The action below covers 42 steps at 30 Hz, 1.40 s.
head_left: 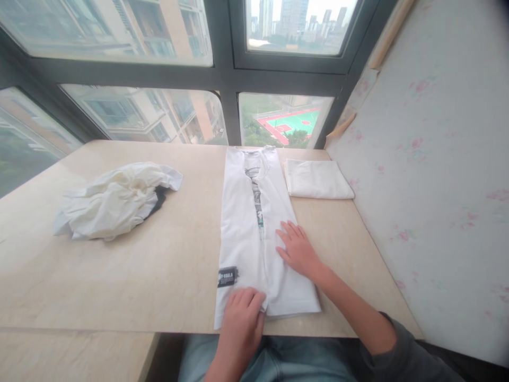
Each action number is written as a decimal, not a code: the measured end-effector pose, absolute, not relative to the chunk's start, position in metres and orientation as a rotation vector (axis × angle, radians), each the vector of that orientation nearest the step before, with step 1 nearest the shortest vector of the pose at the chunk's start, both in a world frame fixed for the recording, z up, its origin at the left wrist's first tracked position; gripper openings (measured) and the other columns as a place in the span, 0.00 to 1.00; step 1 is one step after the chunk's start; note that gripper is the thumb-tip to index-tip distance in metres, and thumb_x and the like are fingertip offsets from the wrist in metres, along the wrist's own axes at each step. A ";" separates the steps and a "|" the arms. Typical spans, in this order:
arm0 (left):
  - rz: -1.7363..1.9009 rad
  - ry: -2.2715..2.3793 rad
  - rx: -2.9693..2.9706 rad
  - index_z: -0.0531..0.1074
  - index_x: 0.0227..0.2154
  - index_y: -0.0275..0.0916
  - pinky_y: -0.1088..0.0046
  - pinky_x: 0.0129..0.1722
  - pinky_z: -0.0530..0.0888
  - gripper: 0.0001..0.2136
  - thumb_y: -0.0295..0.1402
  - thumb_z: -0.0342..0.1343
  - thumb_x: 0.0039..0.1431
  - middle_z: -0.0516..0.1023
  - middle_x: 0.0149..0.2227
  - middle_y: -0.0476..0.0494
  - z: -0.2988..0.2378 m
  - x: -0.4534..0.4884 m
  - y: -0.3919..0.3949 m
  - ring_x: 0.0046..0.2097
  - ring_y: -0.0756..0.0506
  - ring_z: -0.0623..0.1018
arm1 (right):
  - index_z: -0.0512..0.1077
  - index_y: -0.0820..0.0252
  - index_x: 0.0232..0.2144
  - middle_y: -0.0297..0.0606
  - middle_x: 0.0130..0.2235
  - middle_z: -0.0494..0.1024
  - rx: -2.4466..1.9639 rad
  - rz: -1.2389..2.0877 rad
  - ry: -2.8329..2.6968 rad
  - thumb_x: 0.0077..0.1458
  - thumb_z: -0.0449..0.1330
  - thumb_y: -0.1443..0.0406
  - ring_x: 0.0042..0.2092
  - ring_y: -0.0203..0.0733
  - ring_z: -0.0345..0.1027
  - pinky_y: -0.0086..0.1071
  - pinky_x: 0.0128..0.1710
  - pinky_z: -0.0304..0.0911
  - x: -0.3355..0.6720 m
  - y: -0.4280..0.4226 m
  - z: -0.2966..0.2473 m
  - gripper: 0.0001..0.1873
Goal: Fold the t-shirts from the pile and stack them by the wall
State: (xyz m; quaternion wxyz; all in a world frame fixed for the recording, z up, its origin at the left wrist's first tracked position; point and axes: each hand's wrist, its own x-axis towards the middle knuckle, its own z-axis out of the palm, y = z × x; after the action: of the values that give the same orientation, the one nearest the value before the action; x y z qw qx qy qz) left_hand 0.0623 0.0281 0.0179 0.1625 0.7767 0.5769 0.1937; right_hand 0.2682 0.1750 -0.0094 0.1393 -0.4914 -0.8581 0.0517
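Observation:
A white T-shirt (243, 223) lies lengthwise on the table, its two sides folded in toward the middle. A grey and green print shows in the gap between the folded sides, and a black label patch (227, 277) sits near the lower left. My left hand (242, 313) is closed at the shirt's near hem, fingers on top and thumb at the edge, gripping the fabric. Resting flat on the right folded side, my right hand (297, 248) has its fingers spread and holds nothing.
On the pale table (159, 286), a crumpled white garment (115, 201) with a dark part lies at the left. A folded white cloth (318, 179) lies at the right, beside the flowered wall (437, 159). Dark-framed windows (226, 79) rise behind the table's far edge.

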 end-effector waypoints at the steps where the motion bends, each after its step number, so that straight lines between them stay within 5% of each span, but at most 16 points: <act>1: 0.546 1.630 2.244 0.71 0.41 0.42 0.64 0.41 0.68 0.13 0.20 0.50 0.56 0.74 0.38 0.45 0.018 0.062 0.025 0.40 0.42 0.72 | 0.67 0.64 0.59 0.51 0.66 0.61 -1.399 0.149 -2.469 0.64 0.52 0.60 0.68 0.58 0.49 0.56 0.64 0.49 0.273 0.162 -0.006 0.24; 9: 0.640 1.626 2.288 0.68 0.44 0.41 0.64 0.42 0.69 0.12 0.22 0.50 0.59 0.74 0.39 0.45 0.020 0.059 0.017 0.40 0.43 0.72 | 0.70 0.61 0.54 0.51 0.64 0.63 -1.058 0.362 -2.492 0.59 0.60 0.57 0.63 0.56 0.56 0.52 0.59 0.60 0.282 0.065 0.018 0.23; 17: 0.790 1.819 2.256 0.69 0.40 0.41 0.63 0.43 0.68 0.10 0.22 0.52 0.58 0.75 0.40 0.44 0.019 0.072 0.010 0.42 0.42 0.73 | 0.71 0.58 0.48 0.44 0.54 0.74 -1.030 0.427 -2.403 0.62 0.53 0.71 0.55 0.48 0.65 0.46 0.54 0.65 0.301 0.057 0.006 0.14; 22: 0.866 1.805 2.313 0.70 0.42 0.40 0.64 0.44 0.68 0.10 0.22 0.50 0.61 0.76 0.40 0.43 0.018 0.074 0.007 0.42 0.43 0.73 | 0.69 0.60 0.52 0.46 0.52 0.75 -1.080 0.460 -2.374 0.61 0.59 0.63 0.53 0.51 0.65 0.48 0.52 0.66 0.285 0.050 0.015 0.17; 27: 0.876 1.854 2.312 0.71 0.42 0.40 0.65 0.43 0.69 0.09 0.24 0.50 0.63 0.76 0.39 0.43 0.019 0.073 0.004 0.40 0.44 0.74 | 0.68 0.61 0.55 0.46 0.47 0.74 -1.059 0.574 -2.333 0.60 0.56 0.68 0.47 0.48 0.66 0.43 0.47 0.67 0.251 0.047 0.029 0.20; 32: 0.841 1.962 2.276 0.72 0.41 0.42 0.62 0.45 0.67 0.06 0.29 0.55 0.63 0.77 0.39 0.43 0.021 0.070 -0.003 0.42 0.43 0.75 | 0.73 0.58 0.38 0.41 0.37 0.71 -1.035 0.570 -2.301 0.58 0.53 0.74 0.39 0.44 0.63 0.38 0.39 0.66 0.232 0.053 0.028 0.12; 35: 0.784 2.073 2.286 0.72 0.43 0.42 0.59 0.48 0.67 0.08 0.32 0.58 0.61 0.76 0.43 0.40 0.021 0.063 -0.005 0.45 0.40 0.74 | 0.73 0.57 0.40 0.40 0.37 0.71 -1.019 0.576 -2.153 0.56 0.53 0.76 0.40 0.44 0.64 0.37 0.40 0.66 0.229 0.056 0.027 0.14; 42: 0.755 2.302 2.260 0.71 0.48 0.38 0.59 0.48 0.70 0.19 0.18 0.51 0.56 0.74 0.46 0.36 0.015 0.023 0.006 0.47 0.37 0.73 | 0.73 0.57 0.44 0.40 0.38 0.71 -0.961 0.585 -2.009 0.55 0.55 0.77 0.41 0.43 0.66 0.36 0.40 0.67 0.227 0.055 0.034 0.18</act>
State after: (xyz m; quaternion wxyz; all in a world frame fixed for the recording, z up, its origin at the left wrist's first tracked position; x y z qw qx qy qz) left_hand 0.0232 0.0063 0.0149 -0.0855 0.6796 0.6923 0.2272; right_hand 0.2268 0.0549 0.0339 0.4075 -0.3811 -0.7967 0.2322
